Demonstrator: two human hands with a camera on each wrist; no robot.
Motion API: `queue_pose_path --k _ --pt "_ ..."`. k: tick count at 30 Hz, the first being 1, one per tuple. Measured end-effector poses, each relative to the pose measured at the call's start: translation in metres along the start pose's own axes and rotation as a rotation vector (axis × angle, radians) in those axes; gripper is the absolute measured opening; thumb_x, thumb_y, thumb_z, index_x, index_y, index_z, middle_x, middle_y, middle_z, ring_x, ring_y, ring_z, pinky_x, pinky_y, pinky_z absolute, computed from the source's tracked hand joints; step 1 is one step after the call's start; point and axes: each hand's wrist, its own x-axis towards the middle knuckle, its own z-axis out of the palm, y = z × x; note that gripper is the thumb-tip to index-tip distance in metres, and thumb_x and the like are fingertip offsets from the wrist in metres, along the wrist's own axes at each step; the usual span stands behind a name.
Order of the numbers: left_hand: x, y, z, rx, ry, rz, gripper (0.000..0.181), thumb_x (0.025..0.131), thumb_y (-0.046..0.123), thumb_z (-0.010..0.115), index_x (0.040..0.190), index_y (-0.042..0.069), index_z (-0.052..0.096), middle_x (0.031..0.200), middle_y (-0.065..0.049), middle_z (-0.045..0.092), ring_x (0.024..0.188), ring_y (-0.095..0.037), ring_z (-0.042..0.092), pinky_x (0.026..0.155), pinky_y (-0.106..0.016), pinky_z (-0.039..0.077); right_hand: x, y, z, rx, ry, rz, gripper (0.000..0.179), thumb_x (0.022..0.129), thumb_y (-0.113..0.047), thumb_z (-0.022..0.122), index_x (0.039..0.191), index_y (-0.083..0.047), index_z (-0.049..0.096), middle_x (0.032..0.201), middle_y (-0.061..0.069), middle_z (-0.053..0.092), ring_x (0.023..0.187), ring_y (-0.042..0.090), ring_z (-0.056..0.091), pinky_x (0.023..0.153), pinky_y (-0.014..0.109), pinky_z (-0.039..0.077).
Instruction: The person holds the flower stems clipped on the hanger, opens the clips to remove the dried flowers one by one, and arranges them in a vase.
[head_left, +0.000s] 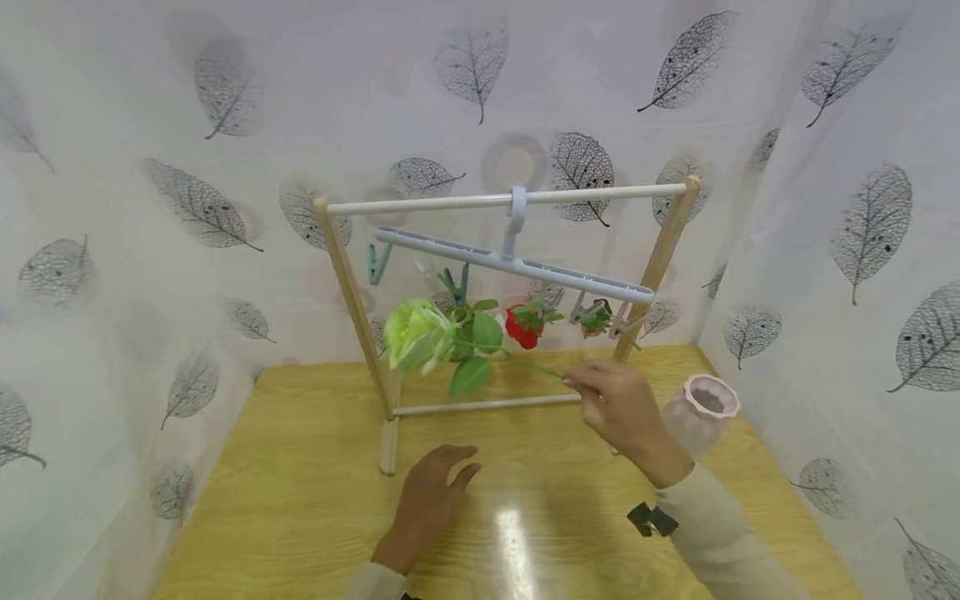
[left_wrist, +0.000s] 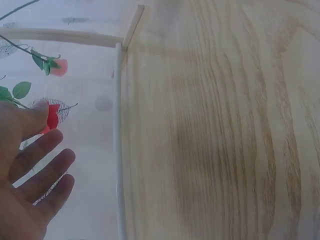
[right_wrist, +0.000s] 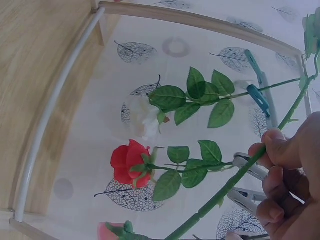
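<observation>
My right hand (head_left: 618, 412) pinches the green stem (right_wrist: 210, 205) of a pale green rose (head_left: 416, 333) between thumb and fingers. The flower points left, in front of the hanging blooms. My left hand (head_left: 431, 500) is low over the table, fingers loosely spread and holding nothing. A light blue hanger (head_left: 450, 250) hangs tilted from the rack. Below it, clips hold a red rose (right_wrist: 131, 162) and a white rose (right_wrist: 142, 120) head down. A pink rose (right_wrist: 111, 231) hangs beside them. One teal clip (head_left: 378, 262) at the hanger's left end has no flower.
The wooden rack (head_left: 351, 296) with a white top bar (head_left: 420, 204) stands at the back of the wooden table (head_left: 300, 500). A pale pink vase (head_left: 693, 421) with a wavy rim is right of my right hand. Leaf-patterned curtains (head_left: 127, 333) surround the table.
</observation>
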Motion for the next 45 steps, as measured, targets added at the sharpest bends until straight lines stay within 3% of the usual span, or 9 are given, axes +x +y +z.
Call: queue_pose_path --k 9,13,22,30,33,38,40,45 --pt "-0.001 -0.006 0.001 0.01 0.098 0.078 0.028 0.092 0.024 0.075 0.116 0.011 0.075 0.113 0.001 0.074 0.102 -0.015 0.069 0.088 -0.035 0.059 0.005 -0.003 -0.019 0.079 0.052 0.044 0.022 0.073 0.019 0.078 0.089 0.004 0.078 0.077 0.01 0.073 0.055 0.01 0.055 0.047 0.016 0.041" --pt "-0.001 -0.008 0.001 0.001 0.128 0.072 0.027 0.091 0.021 0.077 0.115 0.009 0.074 0.111 0.0 0.074 0.1 -0.015 0.07 0.086 -0.036 0.06 0.008 -0.002 -0.029 0.101 0.073 0.082 0.02 0.075 0.018 0.078 0.089 0.004 0.078 0.074 0.01 0.072 0.052 0.008 0.046 0.046 0.016 0.033" --pt "-0.001 -0.01 -0.002 -0.028 0.094 0.019 0.027 0.094 0.019 0.074 0.118 0.009 0.073 0.114 -0.001 0.073 0.104 -0.018 0.069 0.09 -0.038 0.059 0.01 0.0 -0.053 0.115 0.144 0.092 0.023 0.072 0.022 0.077 0.087 0.005 0.078 0.078 0.013 0.074 0.056 0.005 0.049 0.05 0.015 0.038" --pt "0.0 -0.011 -0.001 -0.031 0.105 0.04 0.026 0.093 0.018 0.075 0.116 0.008 0.074 0.112 -0.002 0.074 0.101 -0.017 0.07 0.087 -0.037 0.06 0.009 0.005 -0.067 0.095 0.204 0.076 0.027 0.064 0.025 0.078 0.081 0.005 0.077 0.072 0.013 0.072 0.055 0.004 0.046 0.049 0.015 0.035" --pt "0.0 -0.011 0.0 -0.026 0.106 0.04 0.026 0.092 0.017 0.076 0.116 0.008 0.074 0.112 -0.001 0.074 0.101 -0.017 0.07 0.087 -0.037 0.06 0.008 0.009 -0.072 0.105 0.216 0.071 0.023 0.066 0.024 0.077 0.081 0.007 0.077 0.072 0.015 0.071 0.054 0.004 0.044 0.048 0.015 0.034" --pt "0.001 -0.01 0.0 -0.025 0.106 0.048 0.026 0.092 0.017 0.076 0.115 0.006 0.074 0.111 -0.002 0.074 0.101 -0.017 0.07 0.086 -0.036 0.06 0.003 0.017 -0.082 0.106 0.23 0.061 0.002 0.081 0.009 0.076 0.082 0.01 0.076 0.073 0.02 0.071 0.054 0.003 0.042 0.049 0.015 0.032" --pt "0.001 -0.01 0.0 -0.026 0.106 0.053 0.026 0.092 0.016 0.076 0.115 0.006 0.074 0.111 -0.002 0.074 0.101 -0.017 0.07 0.086 -0.037 0.06 0.001 0.02 -0.088 0.103 0.241 0.066 0.007 0.084 0.005 0.076 0.083 0.011 0.076 0.072 0.02 0.07 0.054 0.003 0.04 0.05 0.015 0.031" --pt "0.001 -0.01 -0.001 -0.026 0.094 0.046 0.026 0.092 0.016 0.075 0.117 0.007 0.073 0.112 -0.002 0.074 0.102 -0.018 0.07 0.087 -0.037 0.06 -0.003 0.026 -0.1 0.115 0.269 0.106 0.011 0.077 0.018 0.074 0.087 0.013 0.075 0.076 0.013 0.073 0.057 0.001 0.039 0.054 0.014 0.031"
